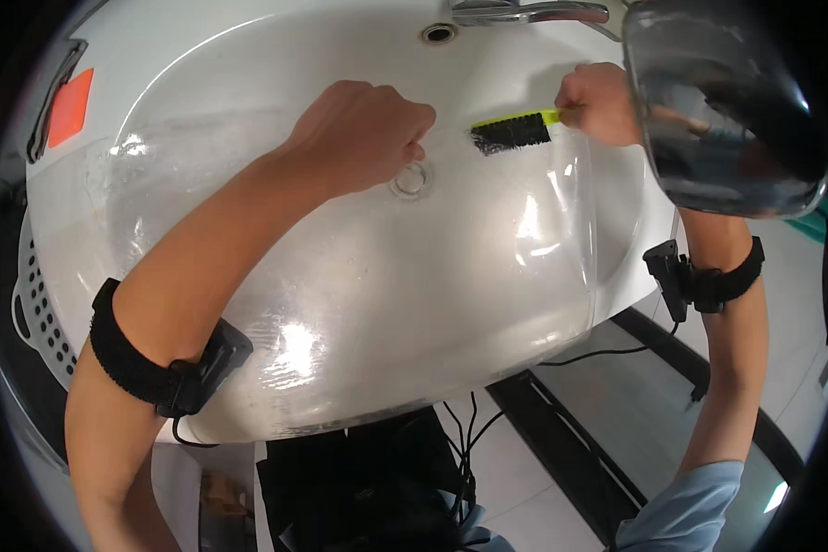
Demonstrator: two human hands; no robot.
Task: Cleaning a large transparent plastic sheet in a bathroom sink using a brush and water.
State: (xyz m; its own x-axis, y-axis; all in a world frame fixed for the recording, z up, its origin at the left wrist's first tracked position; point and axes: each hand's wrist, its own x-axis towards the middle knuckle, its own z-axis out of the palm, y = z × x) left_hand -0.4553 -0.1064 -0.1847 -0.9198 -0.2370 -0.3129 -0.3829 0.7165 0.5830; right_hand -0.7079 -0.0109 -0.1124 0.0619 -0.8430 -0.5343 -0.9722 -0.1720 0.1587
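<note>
My left hand (359, 133) is closed, knuckles up, at the upper edge of a large clear plastic sheet or cover (451, 294) lying over the white washbasin (248, 60). Its fingertips curl under and are mostly hidden. In my closed right hand (600, 106) is the handle of a yellow-green scrubbing brush (515, 133) with black bristles. The bristles face down toward me, over the right part of the plastic; whether they touch it I cannot tell. A round drain (411, 180) shows beside my left hand.
A chrome faucet (529, 12) stands at the back, near an overflow hole (439, 34). A dark glossy panel (727, 110) covers part of my right forearm. An orange card (70, 108) lies on the left rim. Below are a perforated white basket (41, 308) and loose cables (466, 442).
</note>
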